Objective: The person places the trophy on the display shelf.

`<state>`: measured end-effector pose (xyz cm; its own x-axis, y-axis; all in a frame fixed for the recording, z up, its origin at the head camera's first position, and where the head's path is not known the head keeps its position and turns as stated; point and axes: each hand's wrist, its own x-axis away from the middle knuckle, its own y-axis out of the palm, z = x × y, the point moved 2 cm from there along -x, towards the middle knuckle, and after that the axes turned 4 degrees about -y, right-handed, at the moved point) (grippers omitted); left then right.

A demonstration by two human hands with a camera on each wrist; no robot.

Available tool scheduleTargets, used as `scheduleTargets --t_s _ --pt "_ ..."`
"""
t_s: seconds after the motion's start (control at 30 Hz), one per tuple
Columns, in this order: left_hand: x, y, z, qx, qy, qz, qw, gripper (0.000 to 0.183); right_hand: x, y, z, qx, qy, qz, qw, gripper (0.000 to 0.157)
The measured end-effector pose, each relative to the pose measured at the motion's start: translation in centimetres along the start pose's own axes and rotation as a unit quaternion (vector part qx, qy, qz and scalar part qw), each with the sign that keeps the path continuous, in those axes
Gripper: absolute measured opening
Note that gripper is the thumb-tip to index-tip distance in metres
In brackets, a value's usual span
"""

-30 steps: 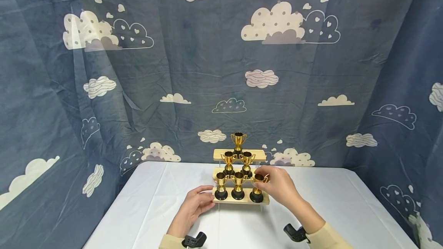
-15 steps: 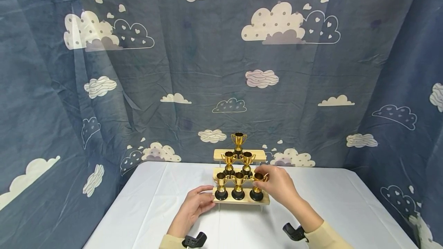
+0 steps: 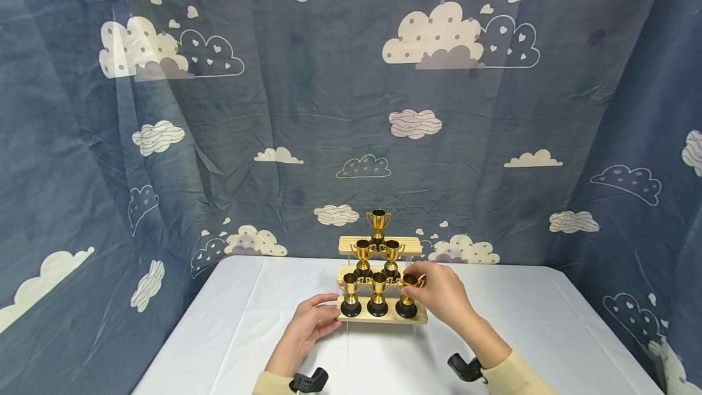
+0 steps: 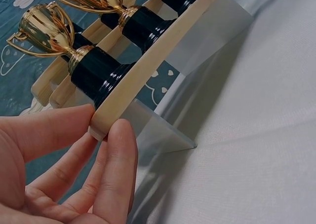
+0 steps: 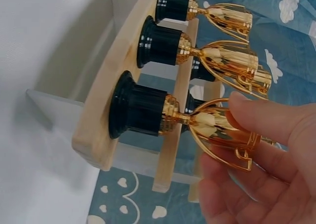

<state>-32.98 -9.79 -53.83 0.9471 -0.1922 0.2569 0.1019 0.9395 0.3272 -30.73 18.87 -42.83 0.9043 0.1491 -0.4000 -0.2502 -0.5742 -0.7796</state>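
A three-tier wooden stand (image 3: 364,319) with clear supports bears several small gold trophies on black bases. One trophy (image 3: 378,222) is on the top tier, two on the middle, three along the front. My right hand (image 3: 441,291) pinches the cup of the front right trophy (image 5: 143,110) between thumb and fingers; its base sits on the front shelf in the right wrist view. At the other end, my left hand (image 3: 309,325) pinches the left tip of the front shelf (image 4: 133,81), thumb above and fingertips below, beside the front left trophy (image 4: 96,68).
The stand is on a white-covered table (image 3: 263,285). Behind and at both sides hangs a blue-grey cloth (image 3: 307,96) printed with clouds. Each wrist wears a black camera strap, the left wrist camera (image 3: 309,381) near the table's front.
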Motion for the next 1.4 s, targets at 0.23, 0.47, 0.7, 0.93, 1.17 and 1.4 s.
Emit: scheduleTargets --t_s 0.23,0.47,0.7,0.93,1.17,1.4 --pt "0.6 0.4 -0.4 -0.01 0.009 0.005 0.9999 0.054 0.5 0.2 0.2 0.004 -0.005 0.016 1.0 0.034" --pt "0.6 1.5 -0.9 -0.01 0.015 0.016 0.9997 0.053 1.1 -0.4 0.9 0.012 -0.006 0.026 1.0 0.035" --pt "0.5 1.8 -0.9 -0.016 0.012 0.023 0.9995 0.053 0.9 -0.4 0.8 0.012 -0.007 0.021 1.0 0.038" --pt "0.9 1.3 -0.8 -0.035 0.011 0.025 0.999 0.052 1.0 -0.5 0.5 0.021 0.0 -0.005 1.0 0.054" --pt "1.1 1.2 0.4 -0.061 0.009 0.047 0.997 0.047 1.2 -1.8 -0.2 0.027 -0.011 -0.008 1.0 0.063" --pt "2.3 1.0 2.0 -0.154 0.046 0.095 0.9825 0.043 1.9 -3.0 -0.5 0.045 -0.019 -0.011 0.999 0.062"
